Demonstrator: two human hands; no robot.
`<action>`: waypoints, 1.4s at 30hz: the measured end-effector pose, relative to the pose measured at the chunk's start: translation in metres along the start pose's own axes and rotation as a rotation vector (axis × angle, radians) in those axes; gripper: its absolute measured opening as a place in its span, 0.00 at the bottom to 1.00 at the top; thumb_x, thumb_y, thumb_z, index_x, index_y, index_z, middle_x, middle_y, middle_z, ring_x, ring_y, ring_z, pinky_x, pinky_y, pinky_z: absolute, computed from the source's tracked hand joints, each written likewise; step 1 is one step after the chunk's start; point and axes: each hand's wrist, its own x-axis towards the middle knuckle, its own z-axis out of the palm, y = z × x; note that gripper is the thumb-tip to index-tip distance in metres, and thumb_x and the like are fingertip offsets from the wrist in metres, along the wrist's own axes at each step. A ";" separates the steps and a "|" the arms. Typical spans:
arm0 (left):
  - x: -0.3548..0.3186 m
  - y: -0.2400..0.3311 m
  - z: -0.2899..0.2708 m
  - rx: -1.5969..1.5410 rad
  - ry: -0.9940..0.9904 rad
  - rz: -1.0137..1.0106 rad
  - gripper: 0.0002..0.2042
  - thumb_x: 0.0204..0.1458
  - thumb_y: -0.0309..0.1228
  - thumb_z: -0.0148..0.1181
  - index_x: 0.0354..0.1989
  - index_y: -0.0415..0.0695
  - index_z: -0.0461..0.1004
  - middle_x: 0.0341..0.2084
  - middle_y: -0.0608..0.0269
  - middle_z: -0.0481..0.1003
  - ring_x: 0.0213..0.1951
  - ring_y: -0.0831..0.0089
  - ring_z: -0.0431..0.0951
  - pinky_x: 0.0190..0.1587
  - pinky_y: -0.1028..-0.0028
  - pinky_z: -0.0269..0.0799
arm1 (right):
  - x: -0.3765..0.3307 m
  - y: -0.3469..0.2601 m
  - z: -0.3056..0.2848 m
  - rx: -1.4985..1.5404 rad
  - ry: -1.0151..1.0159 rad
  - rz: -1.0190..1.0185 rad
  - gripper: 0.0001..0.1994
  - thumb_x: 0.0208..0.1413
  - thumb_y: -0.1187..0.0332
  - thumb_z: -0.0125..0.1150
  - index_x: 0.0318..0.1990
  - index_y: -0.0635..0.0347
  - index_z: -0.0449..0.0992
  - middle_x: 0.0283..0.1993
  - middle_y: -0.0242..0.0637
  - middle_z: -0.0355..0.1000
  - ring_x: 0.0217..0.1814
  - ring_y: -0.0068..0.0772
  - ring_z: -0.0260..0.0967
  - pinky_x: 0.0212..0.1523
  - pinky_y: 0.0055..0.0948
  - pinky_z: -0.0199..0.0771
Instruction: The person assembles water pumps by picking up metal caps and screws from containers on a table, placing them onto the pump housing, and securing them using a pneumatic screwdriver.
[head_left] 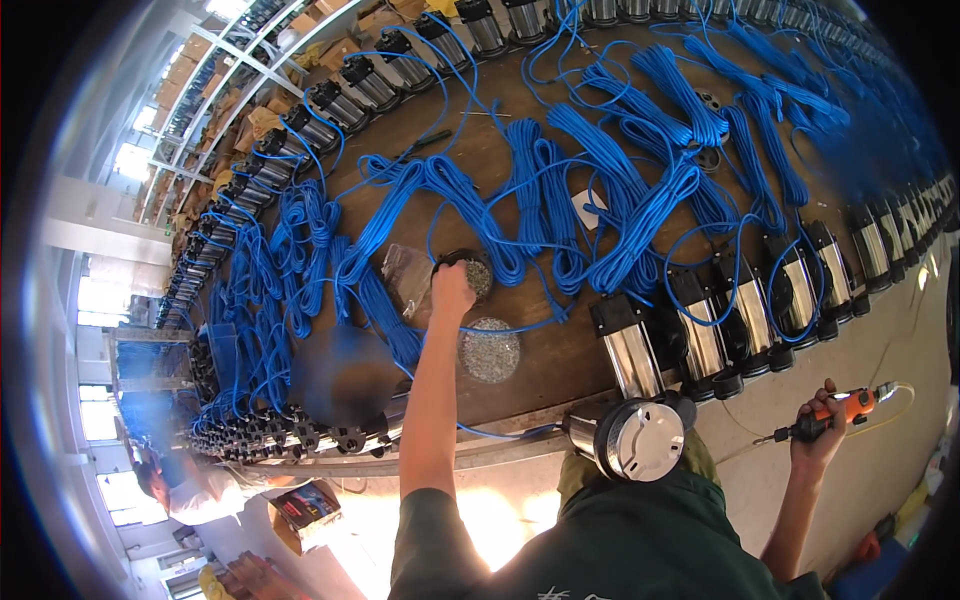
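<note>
My left hand reaches across the table into a dark round bowl of small metal pieces. Its fingers are bent together at the bowl, and what they pinch, if anything, is hidden. Just nearer to me is a second round container filled with small shiny parts. Off to the right, my right hand is wrapped round an orange and black power screwdriver, its bit pointing left. A steel cylindrical pump lies at my lap against the table edge, its slotted round end toward me.
Bundles of blue cable cover much of the brown table. Upright steel pumps line the near right edge, and more curve along the far side. A clear plastic bag lies beside the bowl. Another person is at lower left.
</note>
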 end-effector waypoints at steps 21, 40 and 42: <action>-0.013 -0.024 -0.017 -1.839 0.017 -0.901 0.09 0.55 0.19 0.48 0.42 0.27 0.66 0.39 0.39 0.71 0.42 0.46 0.76 0.47 0.54 0.80 | 0.010 -0.008 -0.007 0.057 -0.023 0.051 0.19 0.53 0.72 0.52 0.52 0.68 0.66 0.37 0.32 0.65 0.33 0.19 0.63 0.37 0.18 0.68; -0.013 0.008 -0.033 -1.229 0.148 -0.673 0.07 0.51 0.14 0.56 0.37 0.23 0.73 0.28 0.46 0.76 0.27 0.59 0.80 0.29 0.65 0.84 | -0.004 -0.011 0.003 0.033 -0.025 0.015 0.17 0.54 0.70 0.53 0.50 0.65 0.67 0.35 0.30 0.65 0.32 0.18 0.63 0.35 0.18 0.66; -0.013 0.004 -0.031 -1.265 0.134 -0.677 0.07 0.50 0.13 0.55 0.37 0.24 0.73 0.29 0.46 0.76 0.27 0.59 0.80 0.30 0.66 0.84 | -0.004 -0.011 0.005 0.039 -0.036 0.021 0.17 0.54 0.70 0.52 0.50 0.65 0.67 0.35 0.30 0.65 0.32 0.18 0.63 0.35 0.18 0.66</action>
